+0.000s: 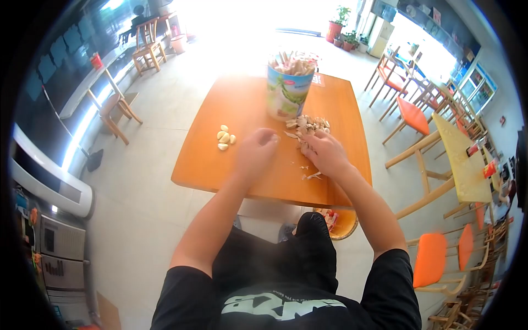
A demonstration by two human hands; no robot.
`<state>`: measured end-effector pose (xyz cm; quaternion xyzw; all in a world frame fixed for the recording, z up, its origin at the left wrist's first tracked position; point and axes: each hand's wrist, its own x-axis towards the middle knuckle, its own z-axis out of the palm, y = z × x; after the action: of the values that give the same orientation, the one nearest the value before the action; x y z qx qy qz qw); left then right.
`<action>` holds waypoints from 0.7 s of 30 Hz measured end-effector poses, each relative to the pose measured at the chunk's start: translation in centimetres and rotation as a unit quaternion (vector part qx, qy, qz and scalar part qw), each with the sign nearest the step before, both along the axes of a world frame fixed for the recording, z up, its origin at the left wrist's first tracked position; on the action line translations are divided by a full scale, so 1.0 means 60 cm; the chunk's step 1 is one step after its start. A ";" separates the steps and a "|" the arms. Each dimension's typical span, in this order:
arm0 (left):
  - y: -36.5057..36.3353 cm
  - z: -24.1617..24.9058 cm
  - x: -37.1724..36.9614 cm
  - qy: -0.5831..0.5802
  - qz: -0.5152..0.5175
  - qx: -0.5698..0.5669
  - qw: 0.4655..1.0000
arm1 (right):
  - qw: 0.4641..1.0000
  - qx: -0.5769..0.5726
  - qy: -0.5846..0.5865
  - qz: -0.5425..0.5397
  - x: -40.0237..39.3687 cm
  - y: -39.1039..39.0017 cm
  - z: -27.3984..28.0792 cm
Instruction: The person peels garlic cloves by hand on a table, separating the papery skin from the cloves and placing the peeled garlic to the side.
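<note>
Near the middle of the wooden table (pixel 220 170), my left hand (pixel 257 150) has its fingers curled together; what they hold, if anything, is too small to name. My right hand (pixel 323 152) rests its fingertips on a pile of unpeeled garlic cloves and skins (pixel 314 124), thumb and fingers drawn together. Several pale peeled cloves (pixel 224 136) lie to the left of my left hand. Behind the pile stands a blue, green and white bucket (pixel 287 94), heaped with dry stalks or skins. Loose skin scraps (pixel 313 176) lie near my right wrist.
Below the table's front edge sits a yellow basket (pixel 345 224) with red and white items. Chairs with orange seats (pixel 411 115) and a yellow tabletop (pixel 462 159) stand to the right. Wooden chairs (pixel 147 47) are at the left, potted plants (pixel 335 30) at the back.
</note>
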<state>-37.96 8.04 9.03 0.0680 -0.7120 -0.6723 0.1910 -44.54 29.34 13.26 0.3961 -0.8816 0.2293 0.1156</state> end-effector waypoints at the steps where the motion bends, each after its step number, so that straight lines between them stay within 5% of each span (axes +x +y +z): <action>1: 0.001 0.002 -0.001 0.001 0.003 -0.011 1.000 | 1.000 0.004 0.004 0.002 -0.004 -0.004 -0.001; 13: 0.006 0.000 -0.006 0.029 -0.004 -0.031 0.999 | 0.989 -0.108 -0.028 -0.099 -0.082 0.030 -0.046; 15: 0.004 -0.002 -0.007 0.025 -0.004 -0.030 0.999 | 0.956 -0.221 -0.159 -0.111 -0.089 0.026 -0.045; 19: 0.000 -0.004 -0.009 0.029 -0.002 -0.039 0.999 | 0.976 -0.197 -0.059 -0.071 -0.039 0.031 -0.022; 21: 0.003 -0.002 -0.008 0.015 -0.004 -0.030 0.999 | 0.994 -0.066 -0.068 -0.054 -0.007 0.016 -0.005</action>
<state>-38.42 8.22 8.93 0.0489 -0.7290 -0.6525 0.2011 -44.94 30.28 12.96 0.3233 -0.8903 0.3068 0.0932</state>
